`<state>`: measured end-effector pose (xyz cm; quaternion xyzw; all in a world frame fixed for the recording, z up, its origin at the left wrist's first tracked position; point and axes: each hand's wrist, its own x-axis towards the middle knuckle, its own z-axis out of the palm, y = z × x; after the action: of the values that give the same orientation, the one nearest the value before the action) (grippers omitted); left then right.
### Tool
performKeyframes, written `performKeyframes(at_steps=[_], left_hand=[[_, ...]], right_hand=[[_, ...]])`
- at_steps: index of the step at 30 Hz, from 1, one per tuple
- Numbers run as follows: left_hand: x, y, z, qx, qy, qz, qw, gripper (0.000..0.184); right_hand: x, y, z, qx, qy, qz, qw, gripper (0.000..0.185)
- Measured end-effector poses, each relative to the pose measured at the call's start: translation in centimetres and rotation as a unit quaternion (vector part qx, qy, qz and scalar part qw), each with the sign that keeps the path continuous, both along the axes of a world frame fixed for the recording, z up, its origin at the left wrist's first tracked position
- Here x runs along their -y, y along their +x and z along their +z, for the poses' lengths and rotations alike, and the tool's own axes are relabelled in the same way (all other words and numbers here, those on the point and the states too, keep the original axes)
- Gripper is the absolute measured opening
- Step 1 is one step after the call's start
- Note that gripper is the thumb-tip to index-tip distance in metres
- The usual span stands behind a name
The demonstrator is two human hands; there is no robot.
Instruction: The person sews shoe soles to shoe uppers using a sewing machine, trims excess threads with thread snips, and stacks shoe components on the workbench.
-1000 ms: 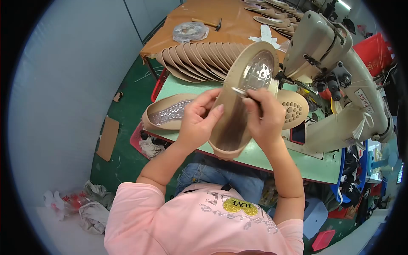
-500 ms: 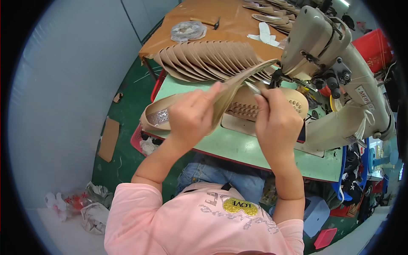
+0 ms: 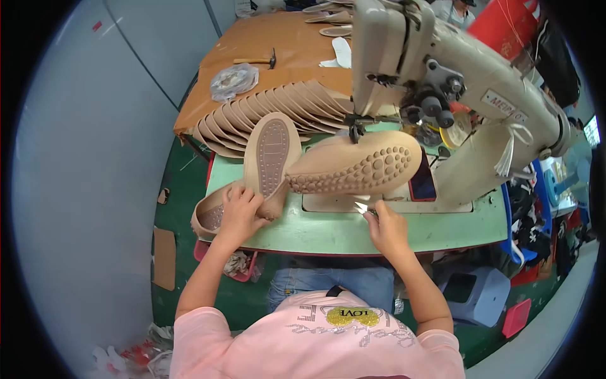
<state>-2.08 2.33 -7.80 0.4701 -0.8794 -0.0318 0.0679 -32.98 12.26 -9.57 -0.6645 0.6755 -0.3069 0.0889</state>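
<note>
My left hand (image 3: 238, 218) has its fingers and thumb closed at the heel end of a tan shoe (image 3: 291, 146), whose brownish studded sole faces up. Behind that hand another tan shoe (image 3: 201, 213) lies partly covered. A second sole-up shoe with round nubs (image 3: 372, 165) rests across the sewing machine bed under the needle area, its tip to the right. My right hand (image 3: 390, 230) is closed around small thread snips (image 3: 363, 208), blades pointing left, just below the nubbed shoe.
The sewing machine (image 3: 404, 69) rises at the right, with a dark phone (image 3: 423, 182) beside its base. A row of tan uppers (image 3: 252, 114) lines the back of the green table (image 3: 284, 237). Behind are a hammer (image 3: 252, 61) and a plastic bag (image 3: 233, 81). Another person (image 3: 453, 11) is far back.
My hands have moved apart and down from the shoe they worked on near the needle. A sole-up shoe now stands by my left hand; the snips stay in my right. The view has shifted.
</note>
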Motion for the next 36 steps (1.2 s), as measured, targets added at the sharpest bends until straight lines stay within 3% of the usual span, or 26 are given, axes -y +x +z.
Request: performKeyframes(at_steps=[2,5,8,11,13,16,18,23,27,30,33,34,36], left_hand=[[-0.2,-0.5,0.8,-0.046,-0.044,-0.045,0.997,0.048],[0.0,-1.7,1.2,0.002,-0.049,-0.129,0.99,0.049],[0.8,-2.7,-0.5,-0.052,0.161,-0.083,0.982,0.031],[1.2,-4.4,-1.1,0.009,0.18,-0.014,0.984,0.027],[0.2,-4.8,-0.7,-0.032,0.141,-0.029,0.989,0.017],[-1.4,-5.3,3.2,-0.05,0.003,-0.111,0.993,0.006],[-1.9,-4.9,6.9,-0.031,-0.082,-0.13,0.988,0.008],[-0.3,-4.4,14.3,0.06,-0.097,-0.2,0.973,0.006],[6.2,-4.2,18.9,0.051,0.183,-0.314,0.93,0.01],[10.4,-4.5,20.3,0.043,0.366,-0.288,0.884,0.016],[10.9,-4.6,22.8,0.159,0.318,-0.263,0.897,0.017],[10.5,-4.7,23.9,0.229,0.282,-0.212,0.907,0.013],[10.0,-4.1,26.1,0.258,0.175,-0.187,0.932,0.012]], right_hand=[[-1.0,-0.6,-1.9,0.013,0.03,0.005,0.999,0.018],[-1.9,-0.9,-5.0,0.035,0.046,0.021,0.998,0.02],[-2.5,-0.8,-6.3,0.002,-0.019,0.013,1.0,0.019],[-2.5,-0.8,-6.6,0.015,-0.043,0.007,0.999,0.02],[-2.7,-0.7,-6.7,0.025,-0.048,0.009,0.999,0.019],[-2.4,-0.7,-6.6,0.033,-0.059,0.017,0.998,0.02],[-2.6,-1.0,-6.6,0.029,-0.064,0.016,0.997,0.02],[-2.5,-0.9,-6.5,0.004,-0.077,0.01,0.997,0.02],[-2.5,-0.8,-6.5,0.01,-0.082,0.014,0.997,0.02],[-2.5,-0.8,-6.4,0.017,-0.073,0.009,0.997,0.018],[-2.5,-0.9,-6.4,0.024,-0.075,0.01,0.997,0.017],[-2.5,-0.9,-6.3,0.027,-0.071,0.01,0.997,0.017],[-2.3,-0.7,-6.2,0.034,-0.067,0.011,0.997,0.016]])
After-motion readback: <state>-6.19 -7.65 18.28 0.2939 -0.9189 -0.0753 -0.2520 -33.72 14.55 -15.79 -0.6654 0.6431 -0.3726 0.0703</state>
